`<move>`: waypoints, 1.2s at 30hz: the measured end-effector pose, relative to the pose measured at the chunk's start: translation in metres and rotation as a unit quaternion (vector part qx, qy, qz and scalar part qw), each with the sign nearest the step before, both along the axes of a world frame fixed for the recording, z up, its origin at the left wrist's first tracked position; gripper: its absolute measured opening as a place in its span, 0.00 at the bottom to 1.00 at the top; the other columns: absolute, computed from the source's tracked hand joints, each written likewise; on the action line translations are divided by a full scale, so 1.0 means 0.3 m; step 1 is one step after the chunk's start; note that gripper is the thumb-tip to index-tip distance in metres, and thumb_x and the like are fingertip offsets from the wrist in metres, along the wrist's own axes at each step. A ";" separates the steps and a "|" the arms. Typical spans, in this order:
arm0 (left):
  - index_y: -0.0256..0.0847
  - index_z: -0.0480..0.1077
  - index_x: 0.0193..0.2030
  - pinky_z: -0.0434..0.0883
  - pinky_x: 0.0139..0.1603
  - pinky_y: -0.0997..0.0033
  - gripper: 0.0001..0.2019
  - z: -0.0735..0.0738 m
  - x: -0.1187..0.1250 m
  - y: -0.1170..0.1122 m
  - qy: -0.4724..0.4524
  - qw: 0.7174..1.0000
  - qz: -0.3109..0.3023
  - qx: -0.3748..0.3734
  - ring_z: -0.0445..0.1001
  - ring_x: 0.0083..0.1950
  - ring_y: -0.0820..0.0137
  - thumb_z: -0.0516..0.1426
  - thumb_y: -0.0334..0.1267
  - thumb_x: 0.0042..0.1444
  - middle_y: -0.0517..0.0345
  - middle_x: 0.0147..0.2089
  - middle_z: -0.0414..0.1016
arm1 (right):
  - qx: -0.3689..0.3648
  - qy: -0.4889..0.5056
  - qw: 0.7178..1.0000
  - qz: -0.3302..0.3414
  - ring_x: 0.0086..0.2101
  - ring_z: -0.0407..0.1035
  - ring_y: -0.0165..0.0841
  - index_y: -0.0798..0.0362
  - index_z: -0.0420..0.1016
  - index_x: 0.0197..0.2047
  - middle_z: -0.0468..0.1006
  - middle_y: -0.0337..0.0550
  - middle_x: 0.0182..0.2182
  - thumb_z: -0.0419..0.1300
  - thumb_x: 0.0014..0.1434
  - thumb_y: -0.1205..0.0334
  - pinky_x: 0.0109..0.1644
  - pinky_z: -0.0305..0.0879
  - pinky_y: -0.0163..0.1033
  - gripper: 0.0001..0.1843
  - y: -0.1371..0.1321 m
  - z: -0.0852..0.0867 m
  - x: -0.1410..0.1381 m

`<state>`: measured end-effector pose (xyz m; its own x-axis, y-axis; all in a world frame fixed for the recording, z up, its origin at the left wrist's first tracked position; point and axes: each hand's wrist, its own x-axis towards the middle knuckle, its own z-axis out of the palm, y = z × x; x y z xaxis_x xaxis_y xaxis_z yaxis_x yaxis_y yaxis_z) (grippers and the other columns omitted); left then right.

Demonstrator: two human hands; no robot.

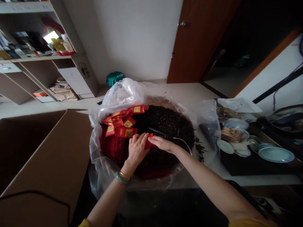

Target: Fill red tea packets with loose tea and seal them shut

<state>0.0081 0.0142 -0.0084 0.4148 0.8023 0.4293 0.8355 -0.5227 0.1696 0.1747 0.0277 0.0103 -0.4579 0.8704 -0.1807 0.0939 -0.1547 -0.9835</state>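
Note:
Both of my hands meet over a wide round container lined with clear plastic [94,148]. A small red packet [149,143] is between them. My left hand [137,147], with bangles at the wrist, has its fingers bent over the packet's left side. My right hand [162,143] grips the packet's right edge, its fingers closed together. Dark dried leaves, looking like tea [172,119], fill much of the container. Red packets with gold labels [125,132] lie in a loose pile left of my hands, above a row of stacked red packets [113,146].
A dark, flat device [159,131] with a white cable [184,142] rests on the leaves. An open cardboard box [54,157] stands at left. On the right, a dark tray [241,165] holds dishes and bags. Shelves [78,56] and a brown door [189,53] are behind.

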 end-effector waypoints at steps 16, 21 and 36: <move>0.42 0.66 0.57 0.72 0.51 0.60 0.28 -0.080 -0.043 0.004 -0.106 0.993 -0.015 0.059 0.71 0.51 0.58 0.62 0.32 0.46 0.51 0.52 0.75 | -0.070 0.101 0.992 0.032 0.44 0.69 0.35 0.53 0.76 0.40 0.78 0.41 0.36 0.46 0.58 0.33 0.61 0.54 0.46 0.33 -0.048 0.053 -0.077; 0.39 0.66 0.57 0.71 0.51 0.59 0.29 -0.078 -0.037 0.005 -0.095 0.993 -0.010 0.067 0.70 0.51 0.57 0.63 0.35 0.46 0.49 0.53 0.75 | -0.089 0.135 0.987 0.005 0.42 0.70 0.35 0.53 0.75 0.39 0.78 0.42 0.35 0.45 0.59 0.34 0.56 0.61 0.44 0.32 -0.053 0.066 -0.091; 0.39 0.62 0.59 0.71 0.53 0.56 0.31 -0.076 -0.039 0.003 -0.154 0.985 -0.030 0.074 0.71 0.52 0.57 0.63 0.39 0.47 0.47 0.52 0.74 | -0.037 0.047 0.998 0.032 0.51 0.67 0.38 0.47 0.74 0.48 0.77 0.42 0.47 0.47 0.56 0.32 0.62 0.54 0.51 0.32 -0.073 0.127 -0.061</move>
